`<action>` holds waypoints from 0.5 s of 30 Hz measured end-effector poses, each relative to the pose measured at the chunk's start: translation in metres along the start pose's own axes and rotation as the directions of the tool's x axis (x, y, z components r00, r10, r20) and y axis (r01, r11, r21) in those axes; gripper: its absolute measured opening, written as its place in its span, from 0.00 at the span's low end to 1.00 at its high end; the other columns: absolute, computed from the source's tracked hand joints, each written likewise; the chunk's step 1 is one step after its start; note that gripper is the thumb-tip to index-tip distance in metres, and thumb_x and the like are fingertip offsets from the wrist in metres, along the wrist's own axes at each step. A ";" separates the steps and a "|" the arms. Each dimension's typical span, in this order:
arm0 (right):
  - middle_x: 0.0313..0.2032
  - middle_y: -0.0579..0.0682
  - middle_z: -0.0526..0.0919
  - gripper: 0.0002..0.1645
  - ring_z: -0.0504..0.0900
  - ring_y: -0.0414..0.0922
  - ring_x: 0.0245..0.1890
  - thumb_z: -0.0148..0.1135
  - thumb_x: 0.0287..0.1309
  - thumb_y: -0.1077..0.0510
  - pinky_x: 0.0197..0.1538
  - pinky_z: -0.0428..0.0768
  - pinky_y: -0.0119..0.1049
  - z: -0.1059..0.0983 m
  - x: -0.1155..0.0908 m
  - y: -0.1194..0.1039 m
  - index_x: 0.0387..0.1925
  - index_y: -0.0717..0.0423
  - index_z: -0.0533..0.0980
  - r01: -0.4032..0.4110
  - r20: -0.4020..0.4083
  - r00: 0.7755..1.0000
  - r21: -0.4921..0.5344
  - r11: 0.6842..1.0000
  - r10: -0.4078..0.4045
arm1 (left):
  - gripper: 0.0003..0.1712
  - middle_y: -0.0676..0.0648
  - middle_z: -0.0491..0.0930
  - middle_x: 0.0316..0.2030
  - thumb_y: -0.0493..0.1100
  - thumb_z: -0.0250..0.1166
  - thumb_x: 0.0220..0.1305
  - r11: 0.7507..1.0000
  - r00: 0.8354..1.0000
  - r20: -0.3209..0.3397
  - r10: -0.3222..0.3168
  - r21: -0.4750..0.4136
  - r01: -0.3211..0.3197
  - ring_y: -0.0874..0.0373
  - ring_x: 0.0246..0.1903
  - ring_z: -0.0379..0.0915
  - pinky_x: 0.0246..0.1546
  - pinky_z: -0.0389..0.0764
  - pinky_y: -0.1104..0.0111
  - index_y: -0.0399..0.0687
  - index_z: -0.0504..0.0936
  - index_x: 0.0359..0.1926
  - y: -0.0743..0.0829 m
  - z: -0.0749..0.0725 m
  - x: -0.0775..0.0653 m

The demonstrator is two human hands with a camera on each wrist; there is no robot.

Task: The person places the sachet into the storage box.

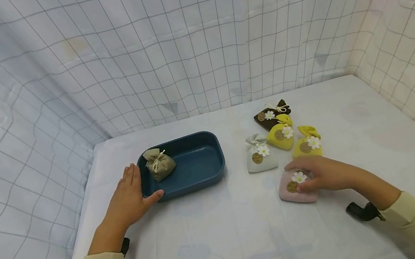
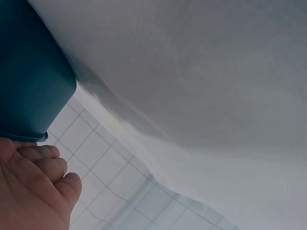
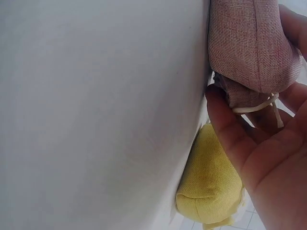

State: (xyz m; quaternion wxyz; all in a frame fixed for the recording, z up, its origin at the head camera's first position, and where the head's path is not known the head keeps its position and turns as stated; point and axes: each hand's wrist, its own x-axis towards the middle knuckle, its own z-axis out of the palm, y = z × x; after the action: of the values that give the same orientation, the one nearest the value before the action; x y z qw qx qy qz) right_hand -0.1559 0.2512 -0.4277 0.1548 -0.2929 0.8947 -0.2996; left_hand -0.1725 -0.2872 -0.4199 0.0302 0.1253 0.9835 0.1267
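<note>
While my left hand [image 1: 127,200] rests nearly straight-fingered against the tray [image 1: 200,162], my right hand [image 1: 323,171] has the pink bag [image 1: 288,192], fingers and thumb curled round it, right by a yellow bag [image 1: 304,149]. In the tray sits an olive bag [image 1: 164,167].

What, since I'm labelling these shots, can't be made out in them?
Head view: neck of the pink bag, mostly under the right hand.
Head view: lower edge of the nearer yellow bag, behind that hand.
Head view: any wording on the round labels, too small.
Left wrist view: inside of the blue tray, behind its wall.
</note>
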 end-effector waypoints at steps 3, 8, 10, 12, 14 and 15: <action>0.57 0.44 0.79 0.33 0.76 0.43 0.55 0.70 0.58 0.41 0.56 0.77 0.46 0.000 0.002 0.000 0.60 0.53 0.77 0.000 -0.003 1.000 -0.012 1.000 0.000 | 0.67 0.26 0.37 0.75 0.75 0.55 0.63 1.000 1.000 -0.002 0.000 0.000 0.000 0.33 0.74 0.31 0.70 0.44 0.39 0.24 0.38 0.75 -0.001 0.001 0.000; 0.55 0.41 0.80 0.28 0.76 0.42 0.55 0.71 0.58 0.44 0.57 0.77 0.46 0.000 0.004 0.001 0.57 0.50 0.78 0.025 -0.011 1.000 -0.021 0.999 -0.025 | 0.67 0.26 0.36 0.75 0.75 0.55 0.63 1.000 1.000 0.002 -0.004 -0.003 0.004 0.34 0.75 0.31 0.70 0.43 0.40 0.24 0.37 0.75 0.000 0.000 0.000; 0.54 0.41 0.81 0.27 0.77 0.41 0.55 0.72 0.58 0.45 0.57 0.78 0.45 0.000 0.005 0.001 0.56 0.50 0.79 0.038 -0.021 0.999 -0.025 0.999 -0.038 | 0.67 0.27 0.36 0.75 0.75 0.55 0.63 1.000 1.000 0.003 -0.006 -0.004 0.006 0.34 0.75 0.30 0.70 0.43 0.40 0.24 0.37 0.75 0.000 -0.001 0.000; 0.53 0.41 0.81 0.26 0.77 0.41 0.54 0.72 0.58 0.47 0.56 0.78 0.45 0.000 0.006 0.000 0.56 0.51 0.79 0.053 -0.025 0.998 -0.027 0.998 -0.054 | 0.67 0.27 0.36 0.75 0.75 0.55 0.63 1.000 1.000 0.006 -0.009 -0.007 0.009 0.34 0.75 0.30 0.70 0.43 0.40 0.25 0.37 0.75 0.000 -0.001 0.000; 0.53 0.42 0.81 0.25 0.78 0.42 0.53 0.71 0.59 0.48 0.54 0.79 0.45 -0.001 0.007 -0.002 0.56 0.51 0.79 0.069 -0.033 0.997 -0.028 0.997 -0.070 | 0.68 0.27 0.36 0.75 0.75 0.55 0.63 1.000 1.000 0.009 -0.010 -0.007 0.010 0.34 0.75 0.30 0.70 0.42 0.40 0.25 0.37 0.75 0.000 0.000 0.000; 0.53 0.41 0.81 0.25 0.78 0.42 0.53 0.71 0.59 0.49 0.54 0.79 0.44 -0.002 0.009 -0.003 0.56 0.51 0.79 0.070 -0.032 0.997 -0.027 0.997 -0.071 | 0.68 0.27 0.36 0.75 0.75 0.55 0.63 1.000 1.000 0.010 -0.010 -0.007 0.010 0.34 0.75 0.30 0.70 0.42 0.40 0.25 0.37 0.75 0.000 0.000 0.000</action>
State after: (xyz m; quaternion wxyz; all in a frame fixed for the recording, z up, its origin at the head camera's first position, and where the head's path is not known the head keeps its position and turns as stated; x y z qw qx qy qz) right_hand -0.1621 0.2447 -0.4252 0.1258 -0.3214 0.8899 -0.2983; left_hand -0.1729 -0.2875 -0.4202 0.0359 0.1210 0.9835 0.1293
